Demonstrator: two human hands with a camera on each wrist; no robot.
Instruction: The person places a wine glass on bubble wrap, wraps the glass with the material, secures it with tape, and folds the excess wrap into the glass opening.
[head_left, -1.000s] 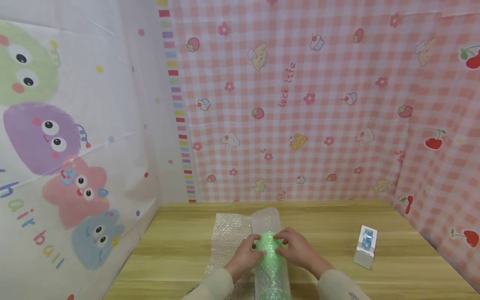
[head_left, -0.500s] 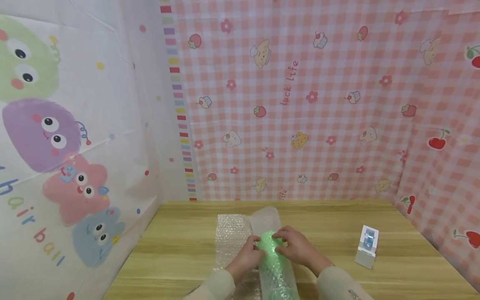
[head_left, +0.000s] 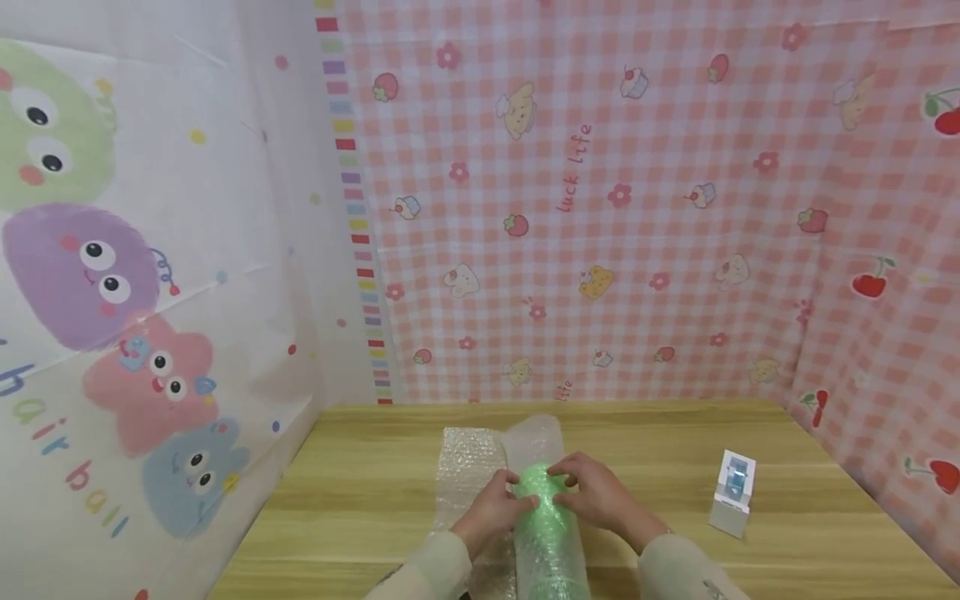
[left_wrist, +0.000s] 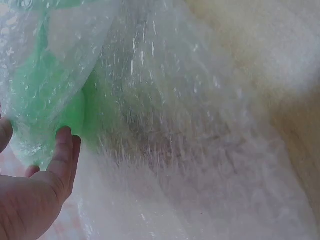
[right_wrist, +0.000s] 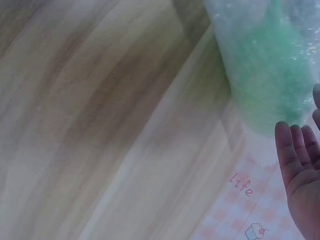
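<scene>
A green goblet-shaped thing, with a rounded bowl and thin stem, lies rolled in clear bubble wrap. Its bowl end points away from me, and the wrap extends beyond it as an empty sleeve. On the left of the roll, my left hand holds the bowl end, thumb on top and fingers along the side. Opposite it, my right hand holds the same end with curved index finger and thumb. A flat part of the wrap spreads out left of the roll, partly covered by my left arm.
A small white box with a blue front stands on the right of the wood-grain table. A pink checked cloth hangs behind the table, and a white printed cloth hangs at the left.
The roll's near end has swung right, then partly back. The flat wrap's left edge has shifted right, so less of it shows. Both hands keep their places on the roll.
</scene>
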